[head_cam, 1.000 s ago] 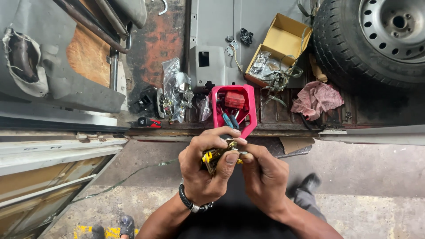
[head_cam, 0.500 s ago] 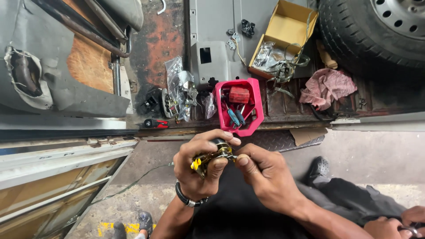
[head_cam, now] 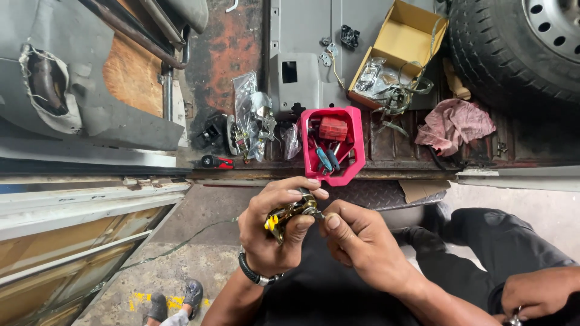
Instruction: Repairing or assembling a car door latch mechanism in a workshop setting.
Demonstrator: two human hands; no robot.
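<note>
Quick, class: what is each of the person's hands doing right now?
Left hand: closed around a small brass-coloured metal part.
Right hand: fingers pinched on that part's end.

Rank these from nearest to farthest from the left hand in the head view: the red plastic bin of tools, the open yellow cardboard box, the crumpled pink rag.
From the left hand:
1. Red plastic bin of tools, just above the hand at the floor's edge.
2. Open yellow cardboard box, farther up and to the right.
3. Crumpled pink rag, far right, beside the black tyre.
The box and rag are close; the rag looks slightly farther.
</note>
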